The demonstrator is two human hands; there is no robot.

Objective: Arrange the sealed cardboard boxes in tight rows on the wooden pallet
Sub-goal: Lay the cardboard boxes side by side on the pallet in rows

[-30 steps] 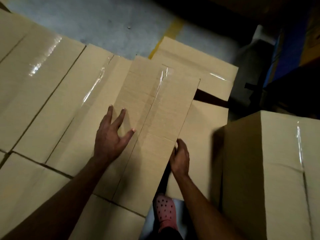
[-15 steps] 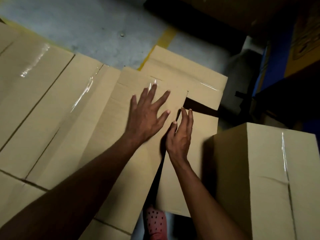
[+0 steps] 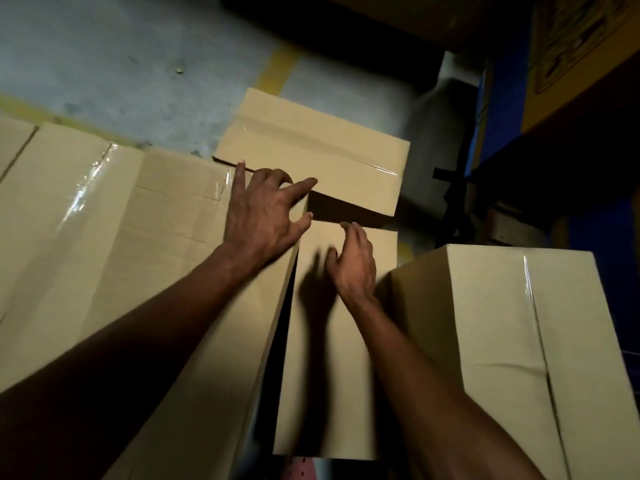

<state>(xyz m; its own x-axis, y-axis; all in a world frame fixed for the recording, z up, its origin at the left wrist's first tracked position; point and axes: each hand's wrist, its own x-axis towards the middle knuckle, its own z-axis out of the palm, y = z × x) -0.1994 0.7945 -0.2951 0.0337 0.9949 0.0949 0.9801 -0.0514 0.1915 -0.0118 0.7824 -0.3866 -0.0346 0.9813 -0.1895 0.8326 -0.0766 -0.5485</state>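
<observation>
Both hands have slid forward: left hand [image 3: 265,216] spreads flat at the far corner of the long taped box [image 3: 166,271], right hand [image 3: 355,263] rests open on the lower box [image 3: 332,375] beside it.

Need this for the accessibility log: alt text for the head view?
Left hand spread on a taped box at its far corner; right hand open over a lower box beside it. More boxes behind and right, on grey floor.

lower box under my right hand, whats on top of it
Another taped box overlaps the lower box's far end, and the right hand is over it. What lies beneath is covered.
</observation>
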